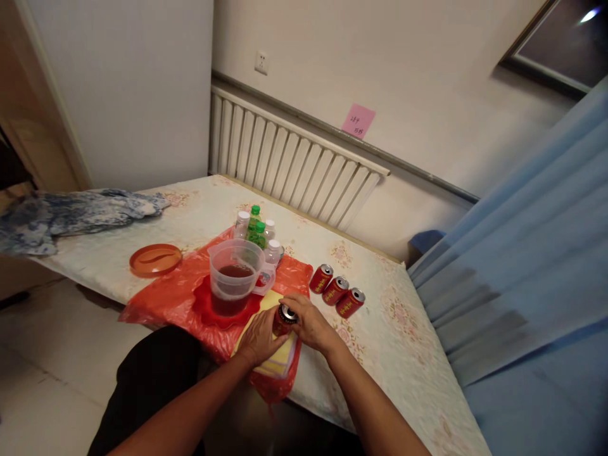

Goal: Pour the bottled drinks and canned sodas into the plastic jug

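My left hand [261, 337] wraps round the side of a dark red drink can [281, 326]. The fingers of my right hand [310, 322] close about the can's rim and far side. Its silver top faces up, and I cannot make out whether the tab is lifted. Beneath it lies a folded yellow cloth [276, 367]. To the left, a clear plastic jug [236, 283] part filled with brown liquid stands in a red scalloped dish [204, 303]. Beyond my right hand, three red cans [335, 291] stand in a row.
Several small bottles [257, 235] with green or white caps stand behind the jug. A red plastic bag [166, 290] is spread on the flowered tablecloth [403, 354]. An orange lid [155, 260] lies at left, near a patterned cloth [95, 215]. A blue curtain [517, 253] hangs at right.
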`<state>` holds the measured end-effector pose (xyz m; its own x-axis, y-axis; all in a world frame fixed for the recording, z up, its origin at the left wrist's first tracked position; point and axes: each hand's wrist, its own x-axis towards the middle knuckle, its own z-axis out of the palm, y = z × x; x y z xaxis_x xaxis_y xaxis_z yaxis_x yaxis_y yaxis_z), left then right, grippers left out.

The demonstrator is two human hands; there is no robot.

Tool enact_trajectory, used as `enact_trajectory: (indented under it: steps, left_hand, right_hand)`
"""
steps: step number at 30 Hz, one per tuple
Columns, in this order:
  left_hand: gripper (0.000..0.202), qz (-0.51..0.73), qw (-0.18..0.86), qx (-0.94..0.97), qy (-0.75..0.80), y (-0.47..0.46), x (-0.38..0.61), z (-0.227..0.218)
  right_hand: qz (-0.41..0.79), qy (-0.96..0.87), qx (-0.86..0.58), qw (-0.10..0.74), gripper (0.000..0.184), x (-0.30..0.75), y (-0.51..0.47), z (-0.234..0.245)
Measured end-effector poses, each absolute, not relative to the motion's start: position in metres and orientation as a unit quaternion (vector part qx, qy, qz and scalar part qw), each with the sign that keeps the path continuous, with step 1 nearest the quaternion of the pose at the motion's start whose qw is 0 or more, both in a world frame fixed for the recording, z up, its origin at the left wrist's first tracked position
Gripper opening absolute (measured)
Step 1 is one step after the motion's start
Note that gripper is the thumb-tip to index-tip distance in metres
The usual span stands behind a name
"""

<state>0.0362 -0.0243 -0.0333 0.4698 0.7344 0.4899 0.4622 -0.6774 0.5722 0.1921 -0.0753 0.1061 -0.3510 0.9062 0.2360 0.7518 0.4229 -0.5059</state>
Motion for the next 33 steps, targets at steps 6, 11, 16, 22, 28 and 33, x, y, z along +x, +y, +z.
enact_trajectory:
  steps: [6,11,16,22,28,33]
  left_hand:
    - [0.066,0.348,0.184,0.838,0.377,-0.023,0.038,-0.036]
    - [0.062,0.342,0.19,0.838,0.38,-0.024,0.038,-0.033]
    - [0.057,0.342,0.199,0.837,0.379,-0.025,0.038,-0.031]
    - [0.061,0.349,0.208,0.832,0.378,-0.025,0.037,-0.029]
    - [0.058,0.34,0.216,0.833,0.379,-0.025,0.037,-0.03]
    - [0.056,0.336,0.205,0.834,0.386,-0.025,0.038,-0.03]
  right_hand:
    - [0.16,-0.799,-0.517,0.261,0.076,0.19,-0.077,0.1]
    - [0.162,-0.753,-0.559,0.306,0.081,0.191,-0.082,0.085]
    - [0.175,-0.644,-0.626,0.404,0.09,0.187,-0.086,0.059]
    - [0.238,-0.532,-0.645,0.495,0.089,0.174,-0.087,0.017]
    - [0.244,-0.485,-0.663,0.515,0.07,0.164,-0.087,-0.009]
    - [0.167,-0.47,-0.701,0.51,0.069,0.157,-0.089,-0.028]
